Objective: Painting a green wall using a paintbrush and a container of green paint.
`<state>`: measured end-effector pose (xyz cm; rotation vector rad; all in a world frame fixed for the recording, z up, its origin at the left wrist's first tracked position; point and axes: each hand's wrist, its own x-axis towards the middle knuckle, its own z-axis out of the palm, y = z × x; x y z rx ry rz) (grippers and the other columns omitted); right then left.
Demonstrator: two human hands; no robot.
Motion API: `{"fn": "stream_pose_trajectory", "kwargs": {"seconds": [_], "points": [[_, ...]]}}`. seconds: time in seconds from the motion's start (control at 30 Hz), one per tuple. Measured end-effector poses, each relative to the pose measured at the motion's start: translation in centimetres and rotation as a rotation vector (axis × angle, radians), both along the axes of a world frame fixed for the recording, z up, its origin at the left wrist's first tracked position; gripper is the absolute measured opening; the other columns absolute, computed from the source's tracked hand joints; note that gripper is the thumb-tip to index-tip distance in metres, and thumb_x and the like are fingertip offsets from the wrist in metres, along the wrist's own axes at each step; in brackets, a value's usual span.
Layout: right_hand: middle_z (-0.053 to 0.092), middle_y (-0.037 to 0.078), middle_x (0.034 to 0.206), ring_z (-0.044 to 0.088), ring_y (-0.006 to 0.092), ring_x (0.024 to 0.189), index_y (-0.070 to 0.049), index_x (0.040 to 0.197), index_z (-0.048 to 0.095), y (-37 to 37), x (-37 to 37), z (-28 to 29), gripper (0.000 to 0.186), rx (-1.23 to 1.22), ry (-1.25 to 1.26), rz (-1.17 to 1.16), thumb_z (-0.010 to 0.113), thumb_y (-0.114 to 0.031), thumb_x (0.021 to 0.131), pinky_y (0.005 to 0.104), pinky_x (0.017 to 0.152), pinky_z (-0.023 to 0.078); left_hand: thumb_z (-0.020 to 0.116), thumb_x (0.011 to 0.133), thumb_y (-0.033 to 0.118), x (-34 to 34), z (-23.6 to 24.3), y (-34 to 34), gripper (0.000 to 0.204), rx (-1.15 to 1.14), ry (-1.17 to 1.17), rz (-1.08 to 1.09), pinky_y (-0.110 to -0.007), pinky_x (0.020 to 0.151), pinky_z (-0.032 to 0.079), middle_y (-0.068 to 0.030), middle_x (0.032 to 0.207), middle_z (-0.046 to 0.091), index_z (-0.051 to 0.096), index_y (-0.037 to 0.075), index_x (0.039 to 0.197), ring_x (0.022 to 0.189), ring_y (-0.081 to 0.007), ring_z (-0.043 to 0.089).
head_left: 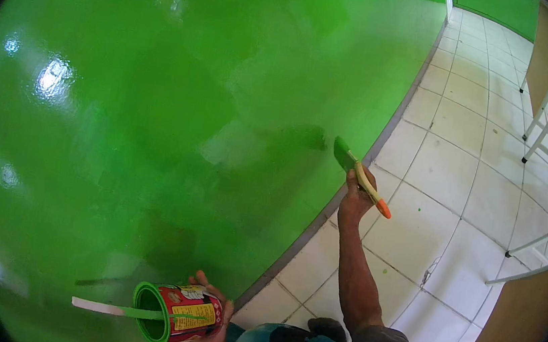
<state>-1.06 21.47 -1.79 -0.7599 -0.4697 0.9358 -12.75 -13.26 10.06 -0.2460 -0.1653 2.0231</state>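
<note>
In my right hand (361, 191) is a paintbrush (367, 182) with a pale handle tipped in orange. My fingers are closed round the handle, and its green-coated bristles are close to the glossy green wall (249, 94); whether they touch it I cannot tell. Low in the picture, my left hand (219, 323) grips a red paint can (194, 310) with a yellow label. Green paint coats the can's rim, and the can is tilted with its mouth to the left. A flat white stick (96, 305), smeared green, pokes out of the mouth.
White floor tiles (441, 159) with a few green drips run along the wall's grey base strip (397, 127). On the right stand chairs with white metal legs (544, 144) and wooden panels (545, 57). Another wooden panel (526, 328) is near, at lower right.
</note>
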Motion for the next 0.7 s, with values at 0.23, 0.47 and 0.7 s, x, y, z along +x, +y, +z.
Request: {"fn": "stream_pose_trajectory", "kwargs": {"seconds": [0.23,0.47,0.7], "points": [[0.071,0.011,0.097,0.064,0.0248,0.080,-0.008,0.098,0.065,-10.7,-5.4,-5.9,0.021,0.557,-0.615,0.061,0.076,-0.009,0.080,0.0360,0.071,0.049,0.058,0.093,0.037,-1.3,-2.3,-0.5,0.058,0.042,0.056,-0.023,-0.067,0.116,0.009,0.0057,0.156,0.034,0.043,0.020,0.146,0.138,-0.0245,0.035],[0.072,0.008,0.099,0.065,0.0251,0.082,-0.009,0.094,0.067,-17.8,-4.6,-6.7,0.016,0.611,-0.561,0.640,0.076,-0.013,0.081,0.0383,0.073,0.050,0.057,0.094,0.036,-0.9,-2.5,-0.4,0.057,0.001,0.021,0.071,-0.066,0.117,0.007,0.0056,0.157,0.032,0.042,0.020,0.147,0.139,-0.0235,0.034],[0.065,0.009,0.099,0.063,0.0169,0.085,-0.001,0.106,0.065,-9.7,-4.6,-9.1,0.021,0.137,-0.251,0.654,0.071,-0.008,0.087,0.0342,0.075,0.051,0.055,0.093,0.038,-0.5,-2.9,-0.4,0.059,-0.056,0.047,0.135,-0.064,0.112,0.021,0.0042,0.158,0.032,0.041,0.020,0.148,0.138,-0.0244,0.036]]}}
